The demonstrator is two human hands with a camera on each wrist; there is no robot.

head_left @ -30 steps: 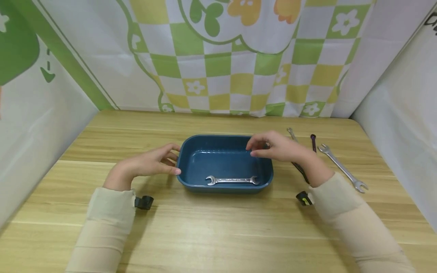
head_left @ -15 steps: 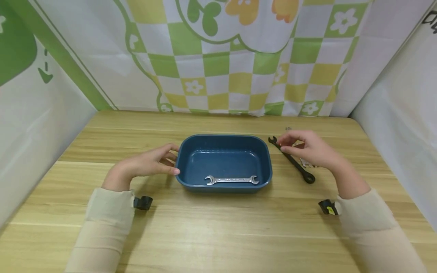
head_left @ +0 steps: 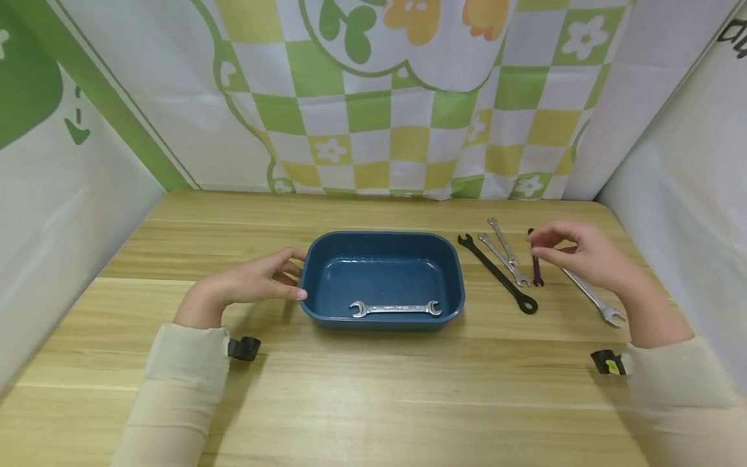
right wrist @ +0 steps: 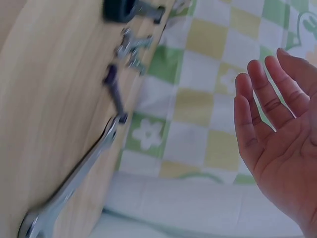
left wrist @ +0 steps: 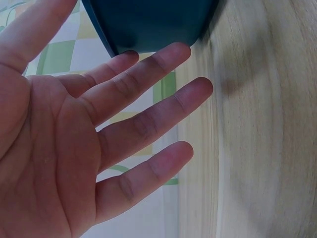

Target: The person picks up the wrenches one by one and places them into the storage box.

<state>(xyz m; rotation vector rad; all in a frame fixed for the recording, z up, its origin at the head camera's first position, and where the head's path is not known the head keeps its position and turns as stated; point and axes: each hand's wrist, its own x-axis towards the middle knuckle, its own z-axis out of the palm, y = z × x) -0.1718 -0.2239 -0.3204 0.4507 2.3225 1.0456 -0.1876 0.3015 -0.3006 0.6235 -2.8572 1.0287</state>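
Note:
My left hand (head_left: 251, 282) is at the left end of a dark blue rectangular tray (head_left: 382, 324), thumb at its rim. In the left wrist view its fingers (left wrist: 143, 124) are spread and nearly straight, close to the tray's wall (left wrist: 153, 29). Inside the tray, along the near side, lies a silver open-ended wrench (head_left: 397, 310). My right hand (head_left: 589, 256) hovers over a small purple wrench (head_left: 537, 269), partly hiding it and a large silver wrench (head_left: 592, 298). The right wrist view shows that hand (right wrist: 287, 134) with relaxed fingers and nothing in them.
Right of the tray lie a black wrench (head_left: 496, 272) and two small silver wrenches, one farther back (head_left: 503, 240) and the other (head_left: 505, 261) nearer the black one. Behind the wooden table (head_left: 362, 389) hangs a checkered cloth (head_left: 367, 117); white cloth sides flank it.
My right hand, empty, has moved right from above the tray, past the black wrench, to above the purple one. The left hand and the wrench in the tray have stayed put.

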